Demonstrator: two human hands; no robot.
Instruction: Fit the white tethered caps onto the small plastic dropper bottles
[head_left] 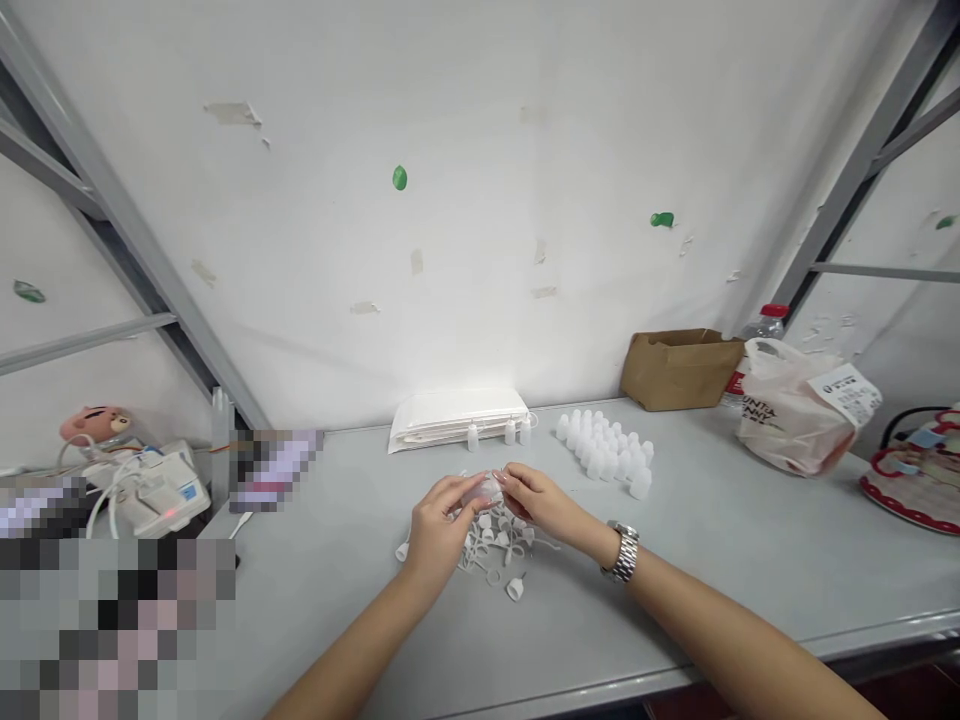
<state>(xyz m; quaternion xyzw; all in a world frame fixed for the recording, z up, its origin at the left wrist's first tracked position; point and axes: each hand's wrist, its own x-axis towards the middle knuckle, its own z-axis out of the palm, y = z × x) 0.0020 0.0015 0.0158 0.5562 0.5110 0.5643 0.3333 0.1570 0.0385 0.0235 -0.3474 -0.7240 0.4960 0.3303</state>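
Over a heap of white caps with loops and thin tips (487, 540), both of my hands meet at a small translucent squeeze bottle (483, 490). My left hand (439, 530) grips the bottle's body between thumb and fingers. The fingers of my right hand (541, 502) are closed on its right end; whether a cap is there is hidden by them. One loose white cap (515, 589) lies in front of the heap. Behind my hands stand a few upright bottles (472, 437). To the right is a group of several similar white bottles (600, 445).
A folded white packet (450, 412) lies against the wall. A brown cardboard box (679, 375), a plastic bag (787, 415) and a red-capped bottle (772, 318) stand at the back right. On the left sit a white power strip (169, 495) with cables and a pink bear figure (96, 424).
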